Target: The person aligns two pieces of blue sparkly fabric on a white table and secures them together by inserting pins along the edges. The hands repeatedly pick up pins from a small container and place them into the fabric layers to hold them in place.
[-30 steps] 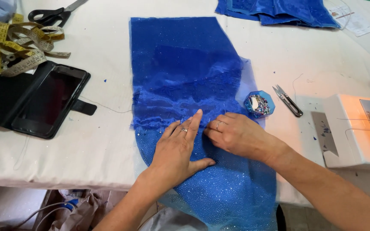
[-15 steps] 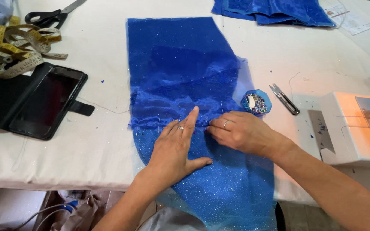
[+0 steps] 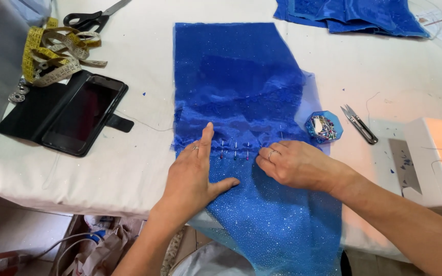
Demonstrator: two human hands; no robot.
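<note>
Blue fabric flat on white table, sequinned lower part hanging over near edge, pins along seam, left hand pressed flat, fingers together, thumb spread, right hand curled, fingertips on seam, pin box just beside.

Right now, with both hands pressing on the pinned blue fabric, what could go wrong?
1. The pins stand in a row between the left hand and right hand; a sliding finger could get pricked.
2. The blue fabric hangs over the table edge; its weight may drag the layers out of line.
3. The open pin box sits close to the right hand and could be knocked over.
</note>
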